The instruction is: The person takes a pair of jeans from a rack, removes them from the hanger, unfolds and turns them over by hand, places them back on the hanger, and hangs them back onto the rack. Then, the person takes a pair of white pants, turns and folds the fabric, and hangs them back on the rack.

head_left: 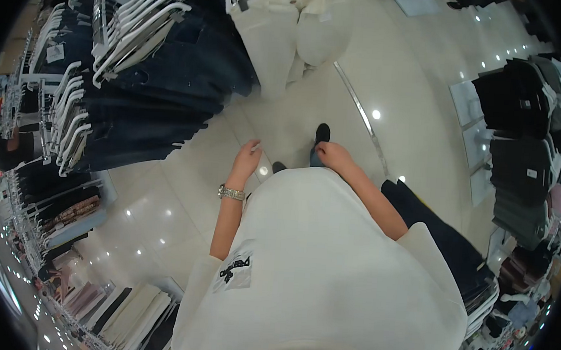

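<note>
My left hand (248, 156) hangs over the floor in front of the white T-shirt (333, 263), with a metal wristwatch (230, 192) on that wrist. Its fingers are loosely bent and a little apart, and nothing shows in them. On the other side, my right hand (335, 155) is held before the shirt, above the dark shoe (322, 132). Those fingers are curled in together, with no item visible in them. Neither hand touches any garment on the racks. Nearest to the left hand are dark blue jeans (141, 126) hanging on white hangers (76, 118).
Cream trousers (263, 44) hang straight ahead. Dark trousers (439, 231) hang close by my right elbow. Dark folded or hung clothes (519, 159) line the right side. Lower left stands a rack of light garments (131, 314). A person in dark clothing (19, 147) is at far left. A metal strip (360, 109) crosses the glossy floor.
</note>
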{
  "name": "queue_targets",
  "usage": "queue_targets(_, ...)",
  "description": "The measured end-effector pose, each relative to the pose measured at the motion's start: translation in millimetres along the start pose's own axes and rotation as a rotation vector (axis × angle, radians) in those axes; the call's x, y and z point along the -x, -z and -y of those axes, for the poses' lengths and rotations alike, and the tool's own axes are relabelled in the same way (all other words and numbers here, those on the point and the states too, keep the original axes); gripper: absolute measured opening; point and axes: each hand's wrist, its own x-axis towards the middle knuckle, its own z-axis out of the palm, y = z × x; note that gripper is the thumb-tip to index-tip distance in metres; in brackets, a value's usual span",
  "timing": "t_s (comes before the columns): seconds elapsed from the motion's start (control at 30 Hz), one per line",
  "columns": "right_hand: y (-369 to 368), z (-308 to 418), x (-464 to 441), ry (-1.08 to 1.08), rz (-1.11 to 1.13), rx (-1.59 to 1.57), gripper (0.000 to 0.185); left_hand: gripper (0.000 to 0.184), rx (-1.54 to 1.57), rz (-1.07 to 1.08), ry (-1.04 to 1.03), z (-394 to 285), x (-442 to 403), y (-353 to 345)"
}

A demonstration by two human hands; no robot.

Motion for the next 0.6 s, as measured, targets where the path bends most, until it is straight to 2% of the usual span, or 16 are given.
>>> queue_targets(0.1, 33.5, -33.9, -40.6, 0.027, -0.093, -0.125, 0.026, 0.044, 0.066, -0.038, 0.110, -22.3, -40.6, 8.7)
queue_targets(0.17, 63.5, -52.3, -70.8, -0.014, -0.121, -0.321, 0.028, 0.047, 0.284, -0.062, 0.147, -67.5, -62.4, 27.3)
queue_targets(0.23, 99.7, -63.9, -97.5, -0.044, -0.118, -0.388, 0.028, 0.049, 0.314, -0.203, 0.139, -114.5, -85.9, 48.0)
queue_targets(0.3, 132.0, -74.7, -124.7, -0.062, -0.122, -0.458, 0.028, 0.056, 0.367, -0.313, -0.009, -135.4, -118.4, 67.4)
queue_targets(0.47, 198.2, -89.4, -182.1, -0.056, -0.107, -0.551, 0.028, 0.063, 0.387, -0.454, -0.088, -224.8, -178.9, 92.7)
queue_targets(0.57, 219.5, -97.1, -217.5, -0.037, -0.147, -0.705, 0.032, 0.062, 0.524, -0.295, -0.139, -246.1, -204.2, 93.3)
queue_targets(0.6, 225.8, -100.5, -235.1, 0.017, -0.239, -0.683, 0.033, 0.054, 0.576, -0.300, -0.066, -247.8, -210.0, 88.8)
